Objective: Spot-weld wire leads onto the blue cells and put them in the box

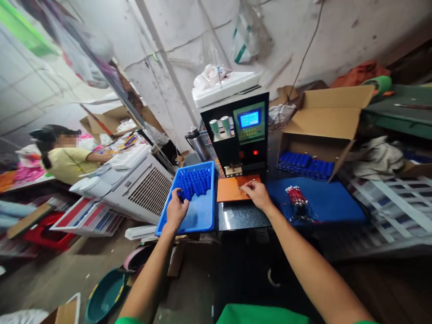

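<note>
My left hand (177, 210) is over the near left part of a blue tray (199, 221), its thumb and index finger curled round a blue cylindrical battery cell (181, 195) at the edge of a group. Several more blue cells (196, 181) stand close together in the tray. My right hand (257, 192) is pinched on a thin wire lead (241, 189), partly hidden by the fingers, above an orange plate (227, 190). That plate lies before a black spot welder (221, 150) with a lit blue screen. Right of this hand, a bundle of red and black wire leads (297, 200) rests on a blue mat (332, 200).
An open cardboard box (324, 119) holding rows of blue cells stands right of the welder. Behind the tray are a steel flask (198, 143) and, further left, a white air cooler (148, 184). A person in a yellow top (69, 164) sits at the far left.
</note>
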`<act>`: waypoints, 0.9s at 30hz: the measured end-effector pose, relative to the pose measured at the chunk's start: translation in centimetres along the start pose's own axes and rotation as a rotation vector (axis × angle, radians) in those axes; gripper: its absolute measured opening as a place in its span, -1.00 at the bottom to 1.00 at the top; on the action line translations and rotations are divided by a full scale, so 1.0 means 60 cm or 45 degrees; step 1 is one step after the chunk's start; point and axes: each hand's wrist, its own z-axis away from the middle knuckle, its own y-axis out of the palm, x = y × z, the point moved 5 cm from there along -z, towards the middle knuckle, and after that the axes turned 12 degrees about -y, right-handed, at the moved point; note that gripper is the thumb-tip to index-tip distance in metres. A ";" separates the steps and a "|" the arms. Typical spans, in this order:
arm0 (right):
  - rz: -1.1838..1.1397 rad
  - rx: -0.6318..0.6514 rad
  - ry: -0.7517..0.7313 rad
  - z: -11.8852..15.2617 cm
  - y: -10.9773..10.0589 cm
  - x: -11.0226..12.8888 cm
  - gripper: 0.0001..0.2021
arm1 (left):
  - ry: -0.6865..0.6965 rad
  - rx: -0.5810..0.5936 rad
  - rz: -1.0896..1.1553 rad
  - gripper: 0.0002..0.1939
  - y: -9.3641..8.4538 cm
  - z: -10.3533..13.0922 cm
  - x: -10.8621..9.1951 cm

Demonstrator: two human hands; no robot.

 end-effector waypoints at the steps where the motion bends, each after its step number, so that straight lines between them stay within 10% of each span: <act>1: -0.038 -0.006 0.016 -0.003 0.000 0.000 -0.69 | 0.039 0.012 0.187 -0.49 0.004 0.008 -0.021; 6: -0.259 -0.078 0.126 -0.006 -0.012 -0.003 -0.72 | 0.209 0.306 0.847 -0.45 0.072 0.058 -0.174; 11: -0.361 -0.170 0.149 -0.005 -0.028 0.000 -0.70 | 0.345 0.582 1.008 -0.84 0.145 0.087 -0.284; 27: -0.323 -0.177 0.111 -0.027 -0.046 0.021 -0.72 | 0.412 0.552 1.083 -0.80 0.184 0.092 -0.295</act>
